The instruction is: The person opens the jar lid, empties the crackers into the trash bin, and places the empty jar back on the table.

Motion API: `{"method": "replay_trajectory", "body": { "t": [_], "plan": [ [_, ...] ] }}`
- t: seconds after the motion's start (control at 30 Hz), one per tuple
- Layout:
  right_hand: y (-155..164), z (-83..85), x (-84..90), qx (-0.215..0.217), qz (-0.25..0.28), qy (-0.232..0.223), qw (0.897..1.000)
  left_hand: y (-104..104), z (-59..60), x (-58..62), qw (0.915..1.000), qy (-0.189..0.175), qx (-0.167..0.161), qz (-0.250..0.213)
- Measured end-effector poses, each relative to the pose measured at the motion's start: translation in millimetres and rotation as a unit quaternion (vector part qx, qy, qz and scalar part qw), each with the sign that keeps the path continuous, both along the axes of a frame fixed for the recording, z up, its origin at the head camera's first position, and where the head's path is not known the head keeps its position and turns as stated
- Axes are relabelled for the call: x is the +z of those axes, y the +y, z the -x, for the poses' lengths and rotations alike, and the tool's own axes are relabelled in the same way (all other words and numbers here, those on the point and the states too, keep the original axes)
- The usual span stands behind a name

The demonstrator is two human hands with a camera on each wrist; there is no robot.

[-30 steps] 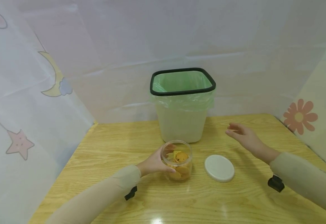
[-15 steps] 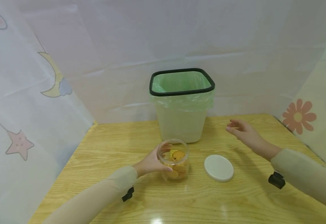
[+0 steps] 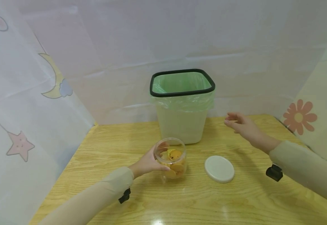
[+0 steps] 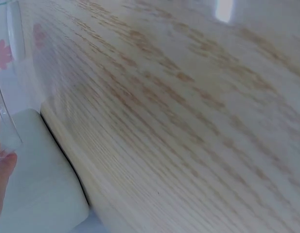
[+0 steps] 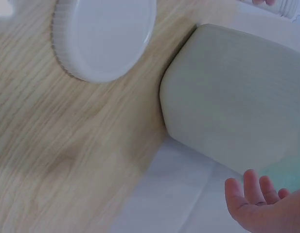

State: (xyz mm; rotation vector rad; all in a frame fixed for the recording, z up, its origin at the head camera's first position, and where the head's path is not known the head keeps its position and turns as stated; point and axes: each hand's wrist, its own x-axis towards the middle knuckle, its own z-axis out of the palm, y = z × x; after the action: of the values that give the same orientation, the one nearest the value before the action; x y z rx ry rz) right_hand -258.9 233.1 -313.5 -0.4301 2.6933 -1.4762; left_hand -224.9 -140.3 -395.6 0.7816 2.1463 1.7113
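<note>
My left hand (image 3: 147, 162) grips the side of a clear round jar (image 3: 177, 167), with thumb in front and fingers round the back. Inside lie several round orange cookies (image 3: 175, 154) and a small yellow piece; the jar's mouth is uncovered. The left wrist view catches only the jar's edge and a fingertip (image 4: 8, 162). To the jar's right a round white lid (image 3: 219, 169) lies flat on the wooden table. Farther right, my right hand (image 3: 245, 128) hovers above the tabletop, its fingers loosely bent and holding nothing, as the right wrist view also shows.
Behind the jar stands a pale trash bin (image 3: 181, 125) with a black rim (image 3: 183, 93) and a green liner bag (image 3: 183, 82). The wooden table (image 3: 118, 147) ends at a white printed cloth backdrop (image 3: 118, 62).
My left hand has moved a little to the left with the jar. My right hand has risen slightly, its fingers still loose. Lid and bin have stayed put.
</note>
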Motion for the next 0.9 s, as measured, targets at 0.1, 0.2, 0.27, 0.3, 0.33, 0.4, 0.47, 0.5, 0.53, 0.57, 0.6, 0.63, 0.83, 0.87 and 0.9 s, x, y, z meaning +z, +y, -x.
{"method": "replay_trajectory", "body": {
  "t": [0.1,0.2,0.27,0.3,0.33,0.4,0.47,0.5,0.53,0.57,0.6,0.63,0.83,0.87,0.9],
  "plan": [
    [-2.6,2.1,5.7,0.0,0.019,-0.006,1.0,-2.1,-1.5,2.9,1.0,-0.003,0.0,-0.007],
    [-3.7,4.7,12.3,0.0,0.028,-0.008,1.0,-4.7,-1.9,4.9,0.9998,-0.004,-0.004,-0.019],
    [-4.6,6.7,16.8,-0.003,0.031,-0.009,0.999,-6.2,-1.9,5.9,0.9998,-0.004,-0.004,-0.021],
    [-5.2,7.8,18.9,-0.006,0.032,-0.008,0.999,-6.5,-1.8,6.3,0.9997,-0.004,-0.002,-0.023],
    [-5.5,9.2,20.7,-0.007,0.033,-0.009,0.999,-7.0,-1.6,6.8,0.9998,-0.003,0.0,-0.022],
    [-6.6,12.4,24.2,-0.012,0.032,-0.009,0.999,-8.1,-1.6,8.3,0.9998,-0.004,0.007,-0.017],
    [-7.6,15.0,27.8,-0.015,0.035,-0.011,0.999,-9.1,-1.2,9.4,0.9998,-0.002,0.014,-0.011],
    [-8.0,16.5,29.8,-0.015,0.034,-0.01,0.999,-9.8,-1.2,10.1,0.9998,-0.002,0.017,-0.007],
    [-8.7,17.7,31.8,-0.015,0.034,-0.01,0.999,-10.7,-1.1,10.8,0.9998,-0.003,0.019,-0.005],
    [-9.8,18.5,34.2,-0.017,0.035,-0.009,0.999,-11.5,-0.9,11.4,0.9998,-0.003,0.02,-0.003],
    [-10.6,19.3,36.4,-0.017,0.038,-0.01,0.999,-12.1,-0.9,11.9,0.9998,-0.004,0.022,0.001],
    [-11.7,19.9,38.5,-0.018,0.04,-0.01,0.999,-12.6,-0.8,12.4,0.9998,-0.003,0.022,0.002],
    [-18.1,22.9,47.6,-0.019,0.053,-0.01,0.998,-14.9,-1.9,15.2,0.9995,0.001,0.03,0.008],
    [-19.0,23.4,49.0,-0.017,0.056,-0.011,0.998,-15.0,-2.3,15.9,0.9995,0.001,0.031,0.009],
    [-19.6,24.0,50.6,-0.016,0.06,-0.013,0.998,-15.1,-2.7,16.5,0.9995,0.001,0.03,0.009]
  ]
}}
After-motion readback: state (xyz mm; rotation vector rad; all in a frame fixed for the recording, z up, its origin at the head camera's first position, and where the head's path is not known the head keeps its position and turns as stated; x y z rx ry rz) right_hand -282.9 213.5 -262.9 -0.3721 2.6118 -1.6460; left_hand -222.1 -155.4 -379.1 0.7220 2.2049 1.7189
